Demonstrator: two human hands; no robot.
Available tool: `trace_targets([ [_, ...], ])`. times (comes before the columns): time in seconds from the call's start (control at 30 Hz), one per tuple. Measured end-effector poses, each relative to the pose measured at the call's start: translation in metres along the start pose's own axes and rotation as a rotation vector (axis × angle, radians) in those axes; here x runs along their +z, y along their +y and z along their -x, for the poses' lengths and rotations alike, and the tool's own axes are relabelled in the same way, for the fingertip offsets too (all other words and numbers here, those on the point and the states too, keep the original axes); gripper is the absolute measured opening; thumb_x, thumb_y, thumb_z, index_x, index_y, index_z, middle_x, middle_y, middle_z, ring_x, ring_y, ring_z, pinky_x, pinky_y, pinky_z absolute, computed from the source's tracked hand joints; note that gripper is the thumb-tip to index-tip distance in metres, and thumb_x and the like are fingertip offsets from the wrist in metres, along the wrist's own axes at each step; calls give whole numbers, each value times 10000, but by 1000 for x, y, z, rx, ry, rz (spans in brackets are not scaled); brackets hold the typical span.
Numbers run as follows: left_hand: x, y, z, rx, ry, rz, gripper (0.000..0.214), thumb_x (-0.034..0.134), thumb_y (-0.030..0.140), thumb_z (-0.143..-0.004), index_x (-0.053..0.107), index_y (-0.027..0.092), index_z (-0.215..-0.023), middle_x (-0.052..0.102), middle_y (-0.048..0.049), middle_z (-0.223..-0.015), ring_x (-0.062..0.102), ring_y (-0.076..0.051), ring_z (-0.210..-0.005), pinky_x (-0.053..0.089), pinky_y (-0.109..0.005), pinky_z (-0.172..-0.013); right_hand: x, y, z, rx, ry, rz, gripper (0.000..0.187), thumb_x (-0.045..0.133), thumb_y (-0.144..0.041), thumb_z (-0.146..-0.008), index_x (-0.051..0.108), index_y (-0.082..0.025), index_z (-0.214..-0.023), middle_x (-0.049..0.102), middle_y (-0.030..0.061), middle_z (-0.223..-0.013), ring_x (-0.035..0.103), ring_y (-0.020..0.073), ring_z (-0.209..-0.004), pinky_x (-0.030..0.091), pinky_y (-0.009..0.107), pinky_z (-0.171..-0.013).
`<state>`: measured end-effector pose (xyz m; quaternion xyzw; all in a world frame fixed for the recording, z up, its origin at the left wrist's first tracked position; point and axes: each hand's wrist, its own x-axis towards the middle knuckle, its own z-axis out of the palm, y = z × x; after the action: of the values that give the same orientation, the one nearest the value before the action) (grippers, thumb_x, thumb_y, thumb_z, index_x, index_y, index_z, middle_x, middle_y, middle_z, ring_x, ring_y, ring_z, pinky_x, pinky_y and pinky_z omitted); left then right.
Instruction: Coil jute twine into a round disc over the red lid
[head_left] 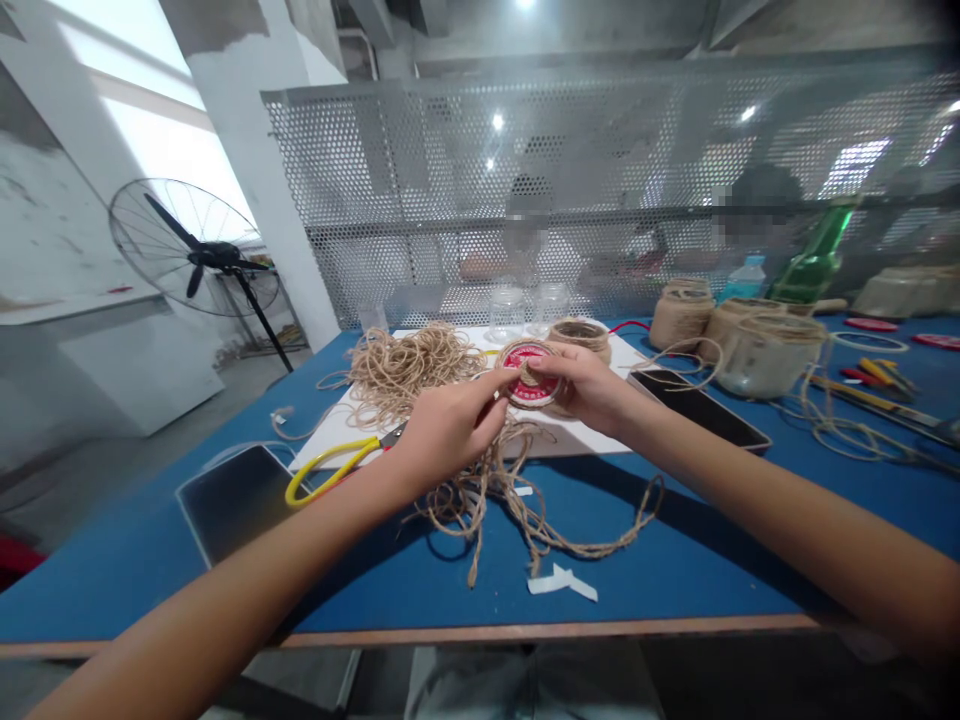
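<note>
In the middle of the view I hold up a round red disc (pixel 534 388) with white print and a twine-coloured rim; a small twine-coloured patch lies at its centre. My right hand (pixel 592 388) grips its right side, thumb on the face. My left hand (pixel 454 425) is closed, its fingertips pinched together at the disc's left part near the centre; what is between them is too small to make out. Loose twine strands (pixel 525 500) hang and lie below the disc. Beside my left wrist lie scissors with yellow handles (pixel 330 470), their blades partly behind the hand.
A heap of twine (pixel 412 370) covers part of a white sheet (pixel 592 440). Dark flat devices (pixel 240 500) lie left and right (pixel 701 408). Twine-wrapped jars (pixel 772 355), a green bottle (pixel 814 260) and pliers (pixel 885 375) stand or lie right. Behind a perforated screen (pixel 420 200) sit people.
</note>
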<state>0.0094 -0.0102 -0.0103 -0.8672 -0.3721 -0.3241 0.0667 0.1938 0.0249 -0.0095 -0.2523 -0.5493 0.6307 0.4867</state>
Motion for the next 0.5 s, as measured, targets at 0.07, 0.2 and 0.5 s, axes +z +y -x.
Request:
trace_targets([
  [0.07,-1,2,-1,-42,-17,52,360,436,223,-829,482,220,-1187,653,-10,-772,554,-102,-599,401,-205,-576,2,-1,1,-3,35,-17,194,661,-216,-663,620,-167,-846,648,28,-825,592,123,-719,471,257,-687],
  [0.2,-4,5,-4,-72,-16,222,358,434,216,-838,456,239,-1195,625,-25,-992,585,-111,-745,448,-212,-635,7,-2,4,-16,70,-69,156,636,-208,-685,622,-192,-839,639,10,-841,578,110,-720,465,237,-676],
  [0.5,-2,5,-4,-162,81,472,210,452,202,-835,547,186,-1023,614,-30,-906,581,-96,-702,475,-193,-599,15,5,7,-62,-45,-88,174,618,-235,-709,617,-188,-877,631,30,-895,574,133,-813,452,271,-756],
])
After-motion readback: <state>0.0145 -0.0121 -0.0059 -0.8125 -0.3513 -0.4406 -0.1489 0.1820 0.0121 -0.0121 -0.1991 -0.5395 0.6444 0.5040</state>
